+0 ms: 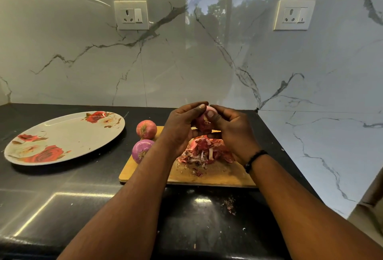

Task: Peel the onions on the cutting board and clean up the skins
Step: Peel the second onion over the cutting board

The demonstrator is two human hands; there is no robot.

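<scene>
Onion (204, 123) is being held above the cutting board (217, 173) in the head view, both hands, left (180, 129) and right (232, 133), curling around it, thumbs pressing its skin. It probably feels firm, light and slick; papery skins (207, 151) are piling beneath.

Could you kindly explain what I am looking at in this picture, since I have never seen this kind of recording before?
There is no machine here: a camera worn on a person's head looks down at their own two bare hands. The left hand and right hand together hold a partly peeled onion above a wooden cutting board. A pile of skins lies on the board. Two more onions, a reddish onion and a purple onion, sit at its left edge. A flowered plate rests on the dark counter.
</scene>
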